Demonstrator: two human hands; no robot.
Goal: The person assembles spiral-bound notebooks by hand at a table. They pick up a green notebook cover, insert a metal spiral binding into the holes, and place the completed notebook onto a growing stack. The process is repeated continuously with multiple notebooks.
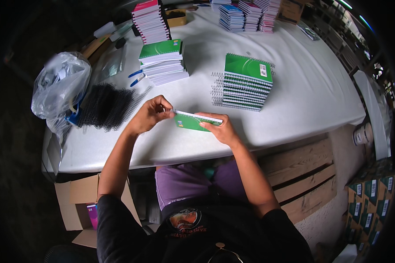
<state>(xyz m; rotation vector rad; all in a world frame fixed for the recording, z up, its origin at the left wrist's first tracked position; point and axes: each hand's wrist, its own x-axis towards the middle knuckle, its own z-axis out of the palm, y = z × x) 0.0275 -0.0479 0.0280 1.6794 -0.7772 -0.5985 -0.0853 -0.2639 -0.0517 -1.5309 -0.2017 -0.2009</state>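
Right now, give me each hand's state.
Left hand: pinched shut on the notebook at its end.
Right hand: shut on the notebook.

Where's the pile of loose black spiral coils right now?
In the head view the black spiral coils lie on the white table, at the person's left, between the clear plastic bag and the left hand.

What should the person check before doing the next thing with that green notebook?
1. Both hands on the notebook: ok, left hand pinches its left end, right hand holds the right end.
2. Notebook over the table: ok.
3. Spiral already in its edge: cannot tell.
4. Black spirals nearby: ok, piled left of the left hand.
5. Finished green stack nearby: ok, just behind.
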